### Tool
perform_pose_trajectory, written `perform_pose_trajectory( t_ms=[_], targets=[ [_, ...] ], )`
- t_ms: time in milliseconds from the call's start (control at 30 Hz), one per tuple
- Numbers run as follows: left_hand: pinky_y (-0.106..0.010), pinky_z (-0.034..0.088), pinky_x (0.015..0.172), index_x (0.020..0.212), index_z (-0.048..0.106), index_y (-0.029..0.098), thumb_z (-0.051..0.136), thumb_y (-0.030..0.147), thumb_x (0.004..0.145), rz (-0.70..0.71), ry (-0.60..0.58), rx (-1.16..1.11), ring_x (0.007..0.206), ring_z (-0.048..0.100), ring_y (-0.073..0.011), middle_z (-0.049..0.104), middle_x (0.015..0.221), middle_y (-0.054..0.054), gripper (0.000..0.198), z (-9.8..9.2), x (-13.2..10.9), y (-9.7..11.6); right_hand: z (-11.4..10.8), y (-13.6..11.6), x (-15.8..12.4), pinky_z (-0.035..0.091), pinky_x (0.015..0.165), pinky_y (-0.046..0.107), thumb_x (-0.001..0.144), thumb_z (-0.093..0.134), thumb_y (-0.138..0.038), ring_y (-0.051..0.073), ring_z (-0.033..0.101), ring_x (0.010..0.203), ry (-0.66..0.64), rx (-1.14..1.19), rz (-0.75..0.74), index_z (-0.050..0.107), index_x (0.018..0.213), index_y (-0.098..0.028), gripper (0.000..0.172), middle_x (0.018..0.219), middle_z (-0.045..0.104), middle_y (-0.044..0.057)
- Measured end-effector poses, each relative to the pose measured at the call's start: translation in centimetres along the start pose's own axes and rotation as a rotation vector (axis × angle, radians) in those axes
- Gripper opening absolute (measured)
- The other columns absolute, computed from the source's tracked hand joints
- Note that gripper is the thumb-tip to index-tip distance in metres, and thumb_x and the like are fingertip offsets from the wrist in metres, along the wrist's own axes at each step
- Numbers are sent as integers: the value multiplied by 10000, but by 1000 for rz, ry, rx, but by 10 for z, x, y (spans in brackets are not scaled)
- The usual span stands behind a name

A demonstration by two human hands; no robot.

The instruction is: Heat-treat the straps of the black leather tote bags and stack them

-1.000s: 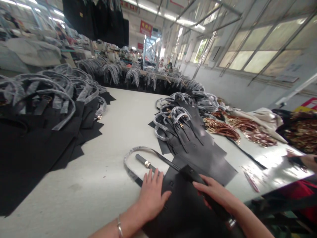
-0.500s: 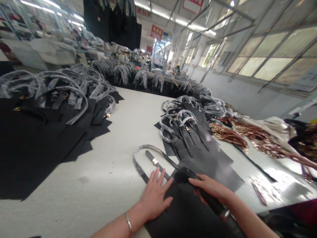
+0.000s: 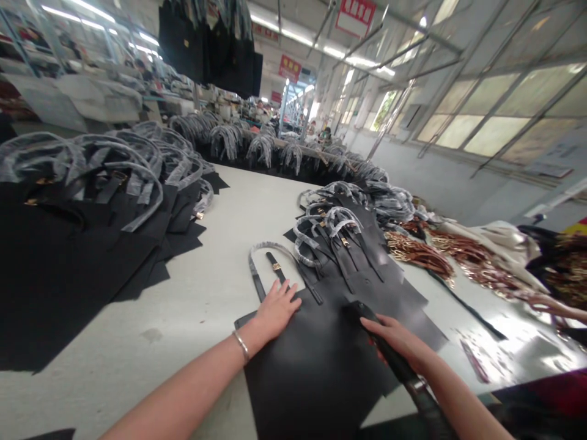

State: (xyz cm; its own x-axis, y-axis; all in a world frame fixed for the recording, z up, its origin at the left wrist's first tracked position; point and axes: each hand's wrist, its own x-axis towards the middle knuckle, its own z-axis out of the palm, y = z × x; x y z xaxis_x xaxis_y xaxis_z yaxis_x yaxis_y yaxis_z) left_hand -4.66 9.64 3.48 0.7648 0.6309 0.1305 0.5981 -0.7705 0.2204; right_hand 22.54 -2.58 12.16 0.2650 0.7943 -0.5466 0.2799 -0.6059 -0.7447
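My left hand lies flat with its fingers apart near the top edge of a black bag panel. Above those fingers is a strap with a gold buckle, inside the loop of a plastic-wrapped handle. My right hand is wrapped round a long black handheld tool with a silver collar; its exact kind I cannot make out. The tool's head is over the right part of the panel, and whether it touches is unclear.
Stacked black panels with wrapped handles lie just beyond. A larger pile covers the table's left side. Brown straps with gold metal are at right, where another person's hand shows. Black bags hang overhead.
The panel with its handle has shifted forward and left, and my left hand has moved with it. My right hand and the tool are now off to the panel's right part.
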Motion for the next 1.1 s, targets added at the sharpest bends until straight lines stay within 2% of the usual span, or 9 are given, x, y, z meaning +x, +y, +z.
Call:
perform_pose_trajectory(
  t_ms=[100, 200, 400, 667, 833, 967, 1100],
  targets=[
    [-524, 229, 1114, 1306, 515, 162, 436, 164, 860, -137, 47, -66, 1388, 282, -334, 393, 1470, -159, 454, 14, 1, 22, 5, 5, 3, 408, 329, 185, 818, 604, -563, 96, 532, 390, -33, 7, 7, 504, 890, -211, 373, 630, 575, -38],
    [-549, 166, 1136, 1343, 480, 188, 475, 258, 860, -63, 45, -102, 1427, 144, -362, 348, 1502, -131, 488, 25, -12, 34, 8, 4, 8, 408, 333, 178, 814, 600, -581, 89, 529, 393, -60, 13, 6, 505, 892, -213, 388, 638, 574, -42],
    [-552, 161, 1149, 1345, 468, 221, 513, 242, 826, 82, -25, -148, 1424, 128, -384, 344, 1505, -98, 522, 19, -40, 24, 12, 2, 14, 404, 336, 177, 810, 623, -566, 85, 521, 382, -133, 17, 23, 512, 872, -206, 381, 608, 567, -52],
    [-574, 140, 1153, 1312, 480, 217, 499, 228, 815, 160, -67, -171, 1418, 182, -359, 373, 1492, -78, 498, 13, -40, 24, 30, -31, 61, 415, 327, 182, 825, 623, -537, 90, 521, 382, -138, 9, -19, 507, 880, -201, 360, 609, 577, -45],
    [-552, 131, 1164, 1329, 465, 217, 486, 218, 815, 196, -59, -183, 1425, 173, -342, 372, 1496, -67, 514, 9, -46, 21, 26, -37, 60, 409, 322, 185, 813, 630, -554, 96, 511, 369, -149, -40, -14, 524, 862, -196, 377, 575, 575, -44],
    [-557, 131, 1162, 1334, 466, 213, 493, 218, 807, 254, -71, -183, 1431, 148, -342, 361, 1503, -71, 528, 8, -49, 18, 30, -35, 61, 406, 318, 200, 813, 610, -572, 107, 508, 362, -123, -53, -20, 518, 844, -195, 389, 563, 576, -36],
    [-558, 127, 1161, 1330, 472, 210, 494, 228, 814, 267, -66, -180, 1428, 163, -342, 373, 1497, -69, 517, 9, -51, 16, 39, -42, 64, 420, 351, 200, 832, 598, -525, 97, 501, 385, -27, -32, -119, 495, 833, -209, 332, 571, 537, -60]
  ],
)
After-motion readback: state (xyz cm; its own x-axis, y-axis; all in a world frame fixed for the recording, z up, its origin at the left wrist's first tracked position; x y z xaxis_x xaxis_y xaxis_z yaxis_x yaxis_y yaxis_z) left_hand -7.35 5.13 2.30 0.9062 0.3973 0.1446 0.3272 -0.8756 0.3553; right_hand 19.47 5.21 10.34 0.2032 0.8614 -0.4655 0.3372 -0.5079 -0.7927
